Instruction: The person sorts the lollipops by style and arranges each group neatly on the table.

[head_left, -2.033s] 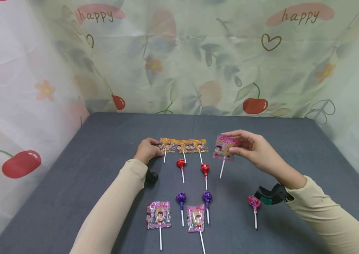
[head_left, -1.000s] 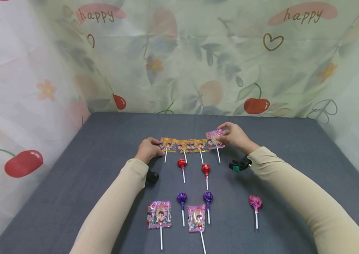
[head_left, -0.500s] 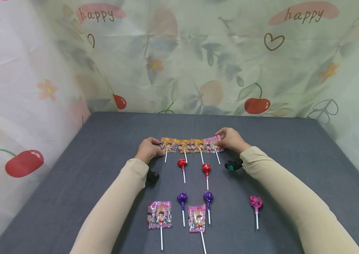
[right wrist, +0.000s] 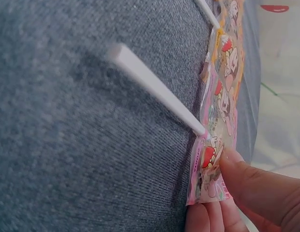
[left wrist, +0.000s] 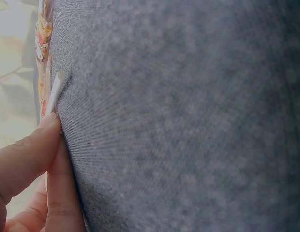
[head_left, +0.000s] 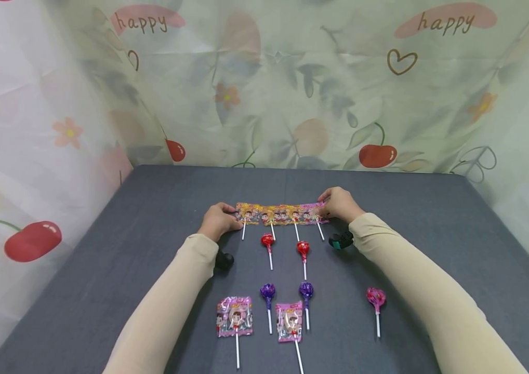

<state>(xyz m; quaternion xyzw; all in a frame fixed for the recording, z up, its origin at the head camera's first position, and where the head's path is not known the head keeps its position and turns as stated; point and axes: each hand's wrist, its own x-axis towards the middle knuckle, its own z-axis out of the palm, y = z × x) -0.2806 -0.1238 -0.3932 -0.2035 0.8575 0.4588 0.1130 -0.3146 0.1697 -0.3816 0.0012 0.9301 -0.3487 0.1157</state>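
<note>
A row of flat wrapped lollipops lies across the middle of the table. Three have orange wrappers, and at the right end is a pink-wrapped lollipop (head_left: 310,214). My left hand (head_left: 217,221) pinches the left edge of the leftmost orange-wrapped lollipop (head_left: 249,213); in the left wrist view its thumb is beside the white stick (left wrist: 54,94). With thumb and fingers, my right hand (head_left: 343,204) holds the outer edge of the pink wrapper, which meets the neighbouring orange one. In the right wrist view the thumb covers part of the pink wrapper (right wrist: 215,166), and its stick points away from the hand.
Below the row lie two red lollipops (head_left: 267,240) and two purple lollipops (head_left: 268,291). Nearer are two more pink-wrapped lollipops (head_left: 235,317), and a round pink lollipop (head_left: 376,297) lies to the right. A patterned curtain (head_left: 288,104) hangs behind the grey table (head_left: 175,192).
My right hand has carried the pink-wrapped lollipop leftward and set it down against the right end of the orange row. The left hand has stayed in place.
</note>
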